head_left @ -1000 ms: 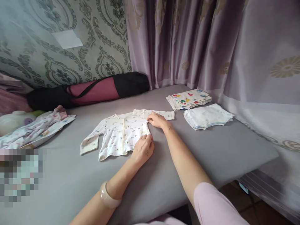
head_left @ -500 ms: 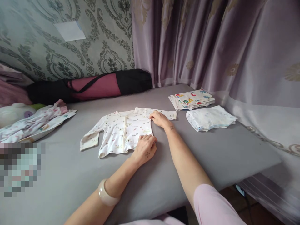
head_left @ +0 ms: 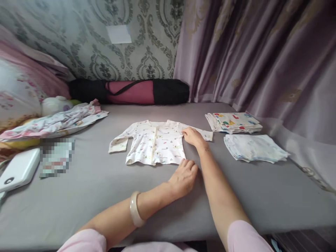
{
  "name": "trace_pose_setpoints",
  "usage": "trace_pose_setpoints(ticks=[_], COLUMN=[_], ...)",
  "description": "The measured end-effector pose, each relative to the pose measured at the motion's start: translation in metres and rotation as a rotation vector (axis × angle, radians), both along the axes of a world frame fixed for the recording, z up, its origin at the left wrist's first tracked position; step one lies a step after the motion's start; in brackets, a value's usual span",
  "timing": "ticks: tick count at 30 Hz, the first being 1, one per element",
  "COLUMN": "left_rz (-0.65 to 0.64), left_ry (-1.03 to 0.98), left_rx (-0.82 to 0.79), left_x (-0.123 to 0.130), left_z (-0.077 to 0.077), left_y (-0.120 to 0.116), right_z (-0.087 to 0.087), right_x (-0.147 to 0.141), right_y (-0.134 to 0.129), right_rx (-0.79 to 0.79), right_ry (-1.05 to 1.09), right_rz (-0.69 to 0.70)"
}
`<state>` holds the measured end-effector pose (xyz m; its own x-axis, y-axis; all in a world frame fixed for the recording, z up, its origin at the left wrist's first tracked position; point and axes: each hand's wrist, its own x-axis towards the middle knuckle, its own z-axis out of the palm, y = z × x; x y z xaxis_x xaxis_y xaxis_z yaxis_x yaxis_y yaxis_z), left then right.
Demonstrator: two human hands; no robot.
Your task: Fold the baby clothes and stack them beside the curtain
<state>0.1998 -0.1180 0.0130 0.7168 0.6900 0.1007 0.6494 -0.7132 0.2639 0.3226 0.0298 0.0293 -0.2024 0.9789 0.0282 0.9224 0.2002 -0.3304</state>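
A small white printed baby shirt (head_left: 157, 143) lies spread flat on the grey bed surface (head_left: 105, 196), its neckline toward the wall and both sleeves stretched outward. My left hand (head_left: 183, 177), a pale bangle on its wrist, is closed on the shirt's bottom right corner. At the right armpit, just under the sleeve, my right hand (head_left: 193, 136) pinches the shirt's side edge. The fingertips of both hands are partly hidden.
Two folded cloth stacks lie at right, one with colourful prints (head_left: 236, 120), one pale (head_left: 256, 147). At left are rumpled clothes (head_left: 60, 119), a plush toy (head_left: 56, 105) and a white device (head_left: 19, 169). Behind, a black and maroon bag (head_left: 131, 91) lies along the wall.
The view has turned left, bringing the white device into sight. My left hand now grips the bottom corner with the hem pulled straighter. My right hand stays at the armpit.
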Motion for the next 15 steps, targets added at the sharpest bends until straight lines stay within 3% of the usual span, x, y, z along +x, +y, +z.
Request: trace_pose_setpoints(ticks=[4, 8, 10, 12, 15], left_rz=[-0.146, -0.354, -0.366, -0.262, 0.127], left_ry=[-0.143, -0.245, -0.295, -0.353, -0.445], left_rx=[-0.093, -0.218, -0.295, -0.371, -0.397], left_x=[-0.009, -0.044, -0.068, -0.095, -0.144], left_z=[0.0, 0.012, 0.022, 0.031, 0.036], left_y=[0.008, 0.015, 0.016, 0.02, 0.036], right_z=[0.002, -0.019, -0.03, -0.037, -0.04], right_x=[-0.036, -0.065, -0.069, -0.069, -0.068], right_y=[-0.007, -0.015, -0.018, -0.019, -0.019], right_rx=[0.076, -0.069, -0.098, -0.086, -0.072], right_ry=[0.011, -0.018, -0.08, -0.141, -0.186], right_rz=[0.153, 0.258, 0.246, 0.245, 0.236])
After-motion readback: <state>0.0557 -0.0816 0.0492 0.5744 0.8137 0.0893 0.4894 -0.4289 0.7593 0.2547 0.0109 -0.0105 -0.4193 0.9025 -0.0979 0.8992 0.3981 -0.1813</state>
